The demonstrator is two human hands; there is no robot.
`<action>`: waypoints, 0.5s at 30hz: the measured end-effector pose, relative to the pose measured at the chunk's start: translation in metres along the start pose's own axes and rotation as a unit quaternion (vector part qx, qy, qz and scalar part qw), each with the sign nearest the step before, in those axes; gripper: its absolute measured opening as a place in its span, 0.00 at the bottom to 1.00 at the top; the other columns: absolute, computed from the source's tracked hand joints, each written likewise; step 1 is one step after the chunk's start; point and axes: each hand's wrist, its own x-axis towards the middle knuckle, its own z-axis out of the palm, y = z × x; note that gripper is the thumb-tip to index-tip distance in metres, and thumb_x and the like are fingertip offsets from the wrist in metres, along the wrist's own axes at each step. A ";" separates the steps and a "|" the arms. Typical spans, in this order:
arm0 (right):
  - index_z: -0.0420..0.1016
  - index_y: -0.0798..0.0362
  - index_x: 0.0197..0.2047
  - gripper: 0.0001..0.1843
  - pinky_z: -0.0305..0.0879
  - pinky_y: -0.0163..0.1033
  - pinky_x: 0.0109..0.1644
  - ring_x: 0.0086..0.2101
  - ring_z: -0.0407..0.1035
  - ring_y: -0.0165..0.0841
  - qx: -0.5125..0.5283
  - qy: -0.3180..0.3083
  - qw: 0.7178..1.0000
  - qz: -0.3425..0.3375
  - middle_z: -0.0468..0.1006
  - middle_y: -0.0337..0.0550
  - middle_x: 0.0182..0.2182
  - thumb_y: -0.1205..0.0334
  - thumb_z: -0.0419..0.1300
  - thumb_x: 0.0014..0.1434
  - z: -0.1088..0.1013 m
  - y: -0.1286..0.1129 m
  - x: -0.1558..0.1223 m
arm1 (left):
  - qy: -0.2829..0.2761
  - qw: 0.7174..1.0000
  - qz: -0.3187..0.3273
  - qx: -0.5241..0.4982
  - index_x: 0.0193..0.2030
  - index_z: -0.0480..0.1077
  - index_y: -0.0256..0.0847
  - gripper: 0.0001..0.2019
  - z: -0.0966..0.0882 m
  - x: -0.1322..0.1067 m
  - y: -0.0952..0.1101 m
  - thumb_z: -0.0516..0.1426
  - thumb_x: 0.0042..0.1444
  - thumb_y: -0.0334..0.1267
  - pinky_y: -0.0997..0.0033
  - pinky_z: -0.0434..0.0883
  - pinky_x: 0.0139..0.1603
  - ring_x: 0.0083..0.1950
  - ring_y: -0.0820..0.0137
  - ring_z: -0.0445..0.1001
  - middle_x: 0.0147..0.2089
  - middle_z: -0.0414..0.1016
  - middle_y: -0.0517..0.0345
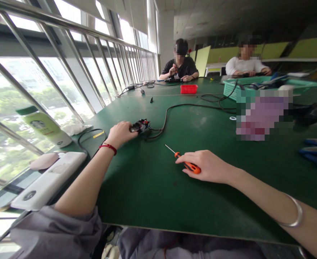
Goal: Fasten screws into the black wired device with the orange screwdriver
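Observation:
My left hand [122,133] is closed on the near-left end of a small black device [140,126] with exposed parts and a bit of red. A black cable [171,107] runs from the device across the table to the right. Lower and to the right, my right hand [205,166] has its fingers around the orange handle of a screwdriver [193,167]. The screwdriver's thin metal shaft points up and left, toward the device, low over the tabletop. My left fingertips are partly hidden behind the hand.
Left on the green table [147,194] are a green-capped bottle [45,126] and a white box-like item [51,180]. Farther off are a red basket [189,89] and a teal basket [230,90] of tools. Blue-handled pliers [316,151] lie right. Two people [181,64] sit opposite. Railing stands left.

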 end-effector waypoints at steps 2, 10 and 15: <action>0.71 0.50 0.50 0.17 0.67 0.42 0.45 0.39 0.73 0.35 -0.003 -0.005 1.000 0.006 0.77 0.41 0.45 0.59 0.54 0.58 -0.001 0.000 0.000 | 0.018 0.998 -0.055 0.002 0.38 0.72 0.37 0.22 -0.001 0.000 -0.013 0.51 0.49 0.54 0.64 0.66 0.34 0.40 0.53 0.73 0.40 0.73 0.44; 0.72 0.50 0.50 0.17 0.68 0.44 0.45 0.37 0.74 0.36 -0.002 0.000 1.000 0.002 0.77 0.43 0.45 0.60 0.53 0.58 -0.001 -0.002 -0.001 | 0.168 0.972 -0.167 -0.002 0.45 0.67 0.34 0.18 -0.007 -0.007 -0.045 0.53 0.52 0.45 0.60 0.66 0.34 0.42 0.54 0.70 0.49 0.65 0.43; 0.72 0.50 0.50 0.17 0.68 0.45 0.45 0.38 0.74 0.36 0.010 0.006 1.000 -0.001 0.77 0.43 0.44 0.61 0.54 0.57 0.000 -0.001 -0.002 | 0.187 0.974 -0.124 0.029 0.45 0.66 0.36 0.14 -0.002 -0.005 -0.050 0.54 0.51 0.37 0.62 0.64 0.38 0.46 0.56 0.66 0.46 0.67 0.45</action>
